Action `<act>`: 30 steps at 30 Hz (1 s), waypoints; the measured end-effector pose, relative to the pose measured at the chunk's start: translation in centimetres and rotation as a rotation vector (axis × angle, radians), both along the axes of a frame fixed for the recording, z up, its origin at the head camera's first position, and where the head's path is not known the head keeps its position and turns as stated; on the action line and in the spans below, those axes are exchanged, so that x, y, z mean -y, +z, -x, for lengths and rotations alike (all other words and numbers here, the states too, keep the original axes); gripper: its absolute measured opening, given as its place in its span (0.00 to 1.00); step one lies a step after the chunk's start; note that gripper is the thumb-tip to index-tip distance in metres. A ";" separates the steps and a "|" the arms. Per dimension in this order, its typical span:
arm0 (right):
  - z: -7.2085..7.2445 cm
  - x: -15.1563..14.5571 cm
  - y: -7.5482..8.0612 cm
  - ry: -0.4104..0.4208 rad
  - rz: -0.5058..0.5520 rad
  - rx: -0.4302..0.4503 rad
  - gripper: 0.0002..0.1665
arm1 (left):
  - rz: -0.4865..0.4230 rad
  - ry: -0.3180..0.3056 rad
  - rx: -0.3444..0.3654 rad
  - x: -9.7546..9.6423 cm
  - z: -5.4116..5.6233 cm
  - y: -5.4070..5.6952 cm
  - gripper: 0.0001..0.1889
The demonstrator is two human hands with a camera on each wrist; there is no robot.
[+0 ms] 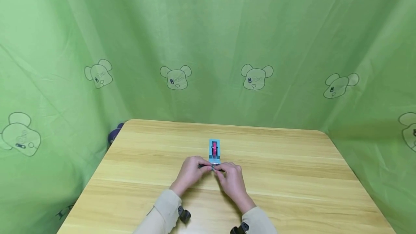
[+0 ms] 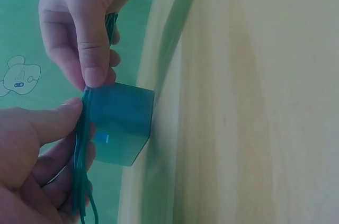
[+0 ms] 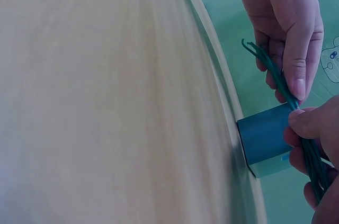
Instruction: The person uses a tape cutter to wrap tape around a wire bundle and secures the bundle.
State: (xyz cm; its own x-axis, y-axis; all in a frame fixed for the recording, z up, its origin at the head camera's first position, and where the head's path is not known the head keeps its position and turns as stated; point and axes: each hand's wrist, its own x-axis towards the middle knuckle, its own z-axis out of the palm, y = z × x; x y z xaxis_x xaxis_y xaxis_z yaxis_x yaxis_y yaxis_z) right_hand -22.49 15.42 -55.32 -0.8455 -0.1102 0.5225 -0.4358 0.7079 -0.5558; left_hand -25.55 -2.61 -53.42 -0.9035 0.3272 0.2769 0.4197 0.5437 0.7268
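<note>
On the table stands a light-blue tape dispenser (image 1: pixel 214 161) with a pink roll (image 1: pixel 214 148) in it. Just in front of it, both hands meet at a thin bundle of dark green, cord-like strands (image 2: pixel 80 155). My left hand (image 1: pixel 191 172) pinches the bundle between thumb and fingers. My right hand (image 1: pixel 232 180) pinches it close beside, the fingertips nearly touching. Loose strand ends stick out past the left fingers. Something small and shiny shows between the fingertips in the head view; it is too small to tell. In both wrist views the dispenser is partly hidden behind the hands.
The wooden table (image 1: pixel 292 169) extends to both sides of the hands. Green curtains (image 1: pixel 214 46) with bear-head outlines hang behind and beside it. Each sleeved wrist carries a small black camera (image 1: pixel 184 215).
</note>
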 end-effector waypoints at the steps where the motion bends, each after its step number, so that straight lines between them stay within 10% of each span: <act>1: 0.0 0.0 0.0 -0.001 -0.001 0.003 0.09 | -0.006 0.009 0.001 0.0 0.0 0.1 0.04; 9: 0.1 -0.1 0.0 -0.005 -0.015 0.010 0.08 | -0.030 0.109 0.007 -0.4 0.6 0.7 0.04; 30: 0.0 0.0 0.3 -0.003 -0.053 0.024 0.07 | -0.035 0.126 0.039 -1.5 1.7 -0.5 0.05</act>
State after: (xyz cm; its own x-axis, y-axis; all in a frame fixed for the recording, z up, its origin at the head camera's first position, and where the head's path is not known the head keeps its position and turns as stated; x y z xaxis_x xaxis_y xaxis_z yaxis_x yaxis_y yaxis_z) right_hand -22.51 15.46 -55.07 -0.8581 -0.1347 0.4956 -0.4206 0.7381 -0.5276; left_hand -27.24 -1.15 -53.89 -0.9470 0.2015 0.2503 0.3211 0.5639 0.7608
